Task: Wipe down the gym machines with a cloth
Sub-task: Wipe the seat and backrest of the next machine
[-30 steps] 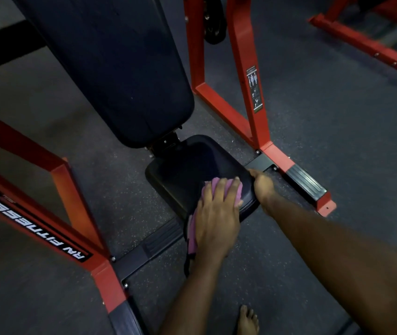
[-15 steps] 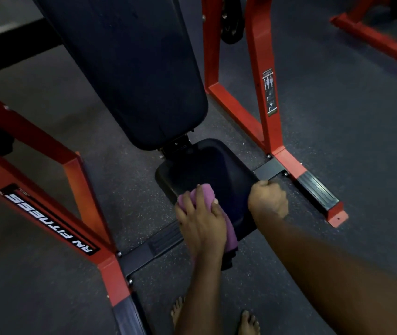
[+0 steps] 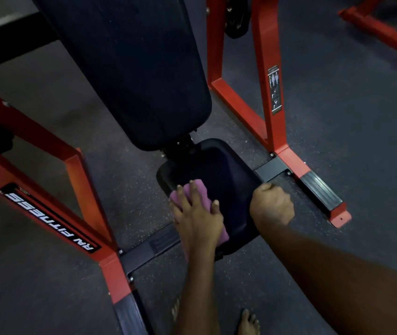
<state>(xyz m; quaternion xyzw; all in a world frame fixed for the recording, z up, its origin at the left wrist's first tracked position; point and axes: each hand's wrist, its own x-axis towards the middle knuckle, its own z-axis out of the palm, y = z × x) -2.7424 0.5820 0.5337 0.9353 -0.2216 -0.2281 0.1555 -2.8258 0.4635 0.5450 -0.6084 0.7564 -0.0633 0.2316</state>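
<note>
While the left hand [image 3: 197, 216] lies flat on the folded pink cloth [image 3: 201, 198], its fingers [image 3: 193, 189] straight and spread, it presses that cloth onto the near left part of the small black padded seat [image 3: 219, 170]. The right hand [image 3: 272, 205] grips the seat's right edge, fingers curled. Behind the seat slopes a long black padded backrest [image 3: 124, 68], flanked by the red steel frame [image 3: 267, 81] on the grey speckled rubber floor [image 3: 349, 129]; 2 bare feet [image 3: 248, 322] show below.
</note>
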